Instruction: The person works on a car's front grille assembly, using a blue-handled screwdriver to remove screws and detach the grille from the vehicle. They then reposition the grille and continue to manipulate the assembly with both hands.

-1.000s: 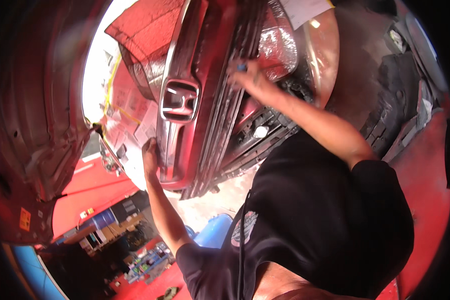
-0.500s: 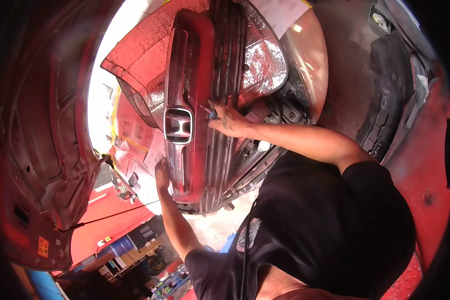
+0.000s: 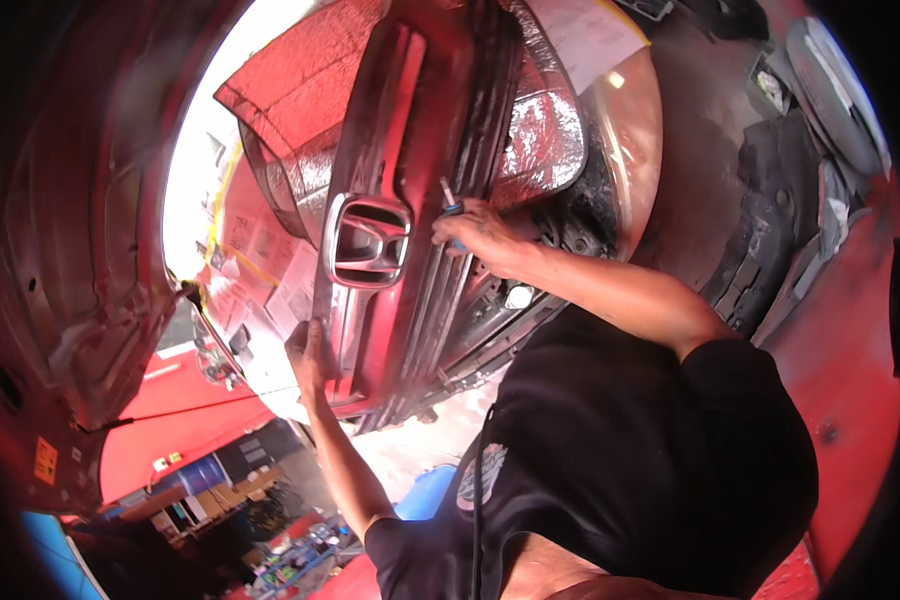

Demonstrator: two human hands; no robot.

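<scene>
A dark red and black car grille (image 3: 425, 150) with a chrome emblem (image 3: 368, 240) stands tilted in front of me. My left hand (image 3: 308, 350) grips the grille's left edge below the emblem, with its thumb showing along the edge and its other fingers partly hidden. In my right hand (image 3: 478, 238) is a small screwdriver (image 3: 450, 208) with a blue handle, its metal shaft pointing up and away from me. That hand is against the grille's black slats, right of the emblem. Behind the grille lies a silver reflective sheet (image 3: 300, 85).
The raised car hood (image 3: 80, 250) fills the left side. A headlight (image 3: 625, 150) and masking paper (image 3: 590, 45) lie beyond the grille. Dark trim parts (image 3: 765, 215) rest on the right near a red panel (image 3: 865, 380). Shelves with items (image 3: 230, 500) are at lower left.
The grille has tilted clockwise and turned its emblem more toward me. My left hand has shifted slightly left with it; my right hand has moved right, with the screwdriver now pointing more upward.
</scene>
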